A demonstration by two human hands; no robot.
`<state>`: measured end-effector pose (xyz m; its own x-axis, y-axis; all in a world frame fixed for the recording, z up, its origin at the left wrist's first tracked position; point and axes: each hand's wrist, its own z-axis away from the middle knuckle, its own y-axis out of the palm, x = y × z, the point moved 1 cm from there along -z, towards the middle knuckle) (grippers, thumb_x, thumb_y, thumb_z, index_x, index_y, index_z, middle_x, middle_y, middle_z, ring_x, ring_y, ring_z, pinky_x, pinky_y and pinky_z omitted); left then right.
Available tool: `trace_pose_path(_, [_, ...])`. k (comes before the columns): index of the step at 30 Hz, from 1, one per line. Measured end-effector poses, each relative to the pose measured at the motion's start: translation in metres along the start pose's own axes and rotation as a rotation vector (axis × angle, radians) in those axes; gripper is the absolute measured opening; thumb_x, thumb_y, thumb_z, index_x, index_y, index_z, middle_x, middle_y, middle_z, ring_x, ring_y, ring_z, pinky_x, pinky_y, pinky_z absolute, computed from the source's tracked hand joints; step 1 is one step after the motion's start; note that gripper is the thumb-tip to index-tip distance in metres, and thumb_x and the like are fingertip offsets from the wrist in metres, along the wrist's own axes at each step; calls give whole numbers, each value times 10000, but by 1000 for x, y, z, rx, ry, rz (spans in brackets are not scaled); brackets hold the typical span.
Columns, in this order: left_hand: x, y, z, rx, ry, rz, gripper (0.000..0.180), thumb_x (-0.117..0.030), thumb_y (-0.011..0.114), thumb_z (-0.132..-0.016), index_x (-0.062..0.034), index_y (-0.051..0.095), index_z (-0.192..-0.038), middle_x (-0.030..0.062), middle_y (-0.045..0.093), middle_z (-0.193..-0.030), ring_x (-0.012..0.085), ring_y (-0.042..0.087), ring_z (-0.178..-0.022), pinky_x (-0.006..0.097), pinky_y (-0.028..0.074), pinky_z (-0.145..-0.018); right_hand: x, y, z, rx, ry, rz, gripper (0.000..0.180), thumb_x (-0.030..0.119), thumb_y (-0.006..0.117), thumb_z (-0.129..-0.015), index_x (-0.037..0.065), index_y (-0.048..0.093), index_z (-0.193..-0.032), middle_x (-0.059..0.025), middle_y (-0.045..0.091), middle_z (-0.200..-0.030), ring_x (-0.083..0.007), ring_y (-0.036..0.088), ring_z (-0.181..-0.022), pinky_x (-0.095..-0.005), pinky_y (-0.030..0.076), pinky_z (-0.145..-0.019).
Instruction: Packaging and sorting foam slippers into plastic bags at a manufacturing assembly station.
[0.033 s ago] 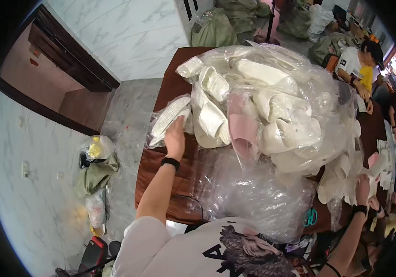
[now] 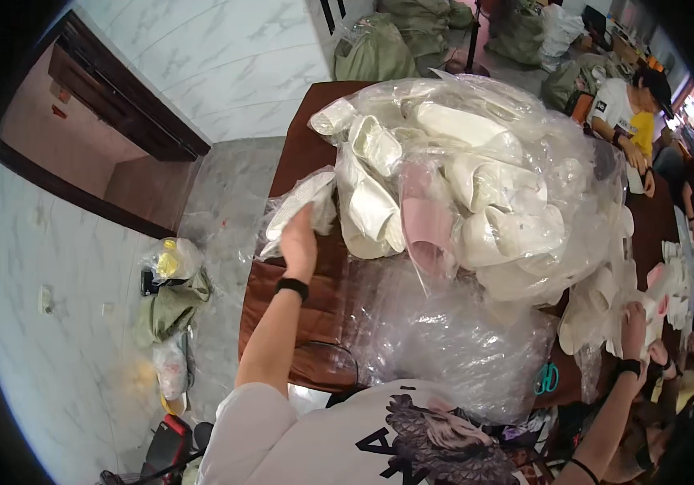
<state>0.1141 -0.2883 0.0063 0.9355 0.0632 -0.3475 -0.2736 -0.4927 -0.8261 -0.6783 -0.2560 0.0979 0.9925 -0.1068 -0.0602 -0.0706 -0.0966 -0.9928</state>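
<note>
Resting against the pair of white slippers [image 2: 302, 194] at the left edge of the brown surface [image 2: 266, 319], the left hand [image 2: 299, 242] covers their near end; its fingers are partly hidden, so I cannot tell whether they clamp the bag or only press on it. The right hand [image 2: 633, 331] lies well apart, over pale slippers at the far right, and its grip cannot be made out either; a co-worker's hand [image 2: 659, 353] is just beside it. Bagging seems well along, judging by the big heap [image 2: 509, 230] of wrapped slippers in the middle. What appears left is the row of pale slippers [image 2: 672, 279] down the right side, though whether those are wrapped is too small to tell. Spare clear plastic [image 2: 452, 339] lies spread along the near edge, just left of some teal scissors [image 2: 547, 377]. The pair by the left hand looks clean and white, tilted inside a loose, crinkled clear bag; one pink slipper [image 2: 426, 218] stands out at the front of the heap.
</note>
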Motion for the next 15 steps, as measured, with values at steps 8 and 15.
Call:
trace_pose_path(8, [48, -196, 1, -47, -190, 839, 390, -89, 470, -919, 59, 516, -1277, 134, 587, -1227, 197, 568, -1096, 332, 453, -948, 93, 17, 30, -64, 38, -551, 375, 273, 489, -959, 55, 567, -1254, -156, 572, -1251, -334, 493, -1177, -403, 365, -1030])
trace_pose_path(15, [-68, -195, -3, 187, -293, 972, 199, -120, 600, -922, 19, 629, -1062, 55, 629, -1012, 134, 581, -912, 267, 465, -814, 101, -11, 48, -47, 187, -405, 387, 244, 586, -896, 129, 581, -1265, -140, 588, -1260, -341, 482, -1241, -434, 372, -1034])
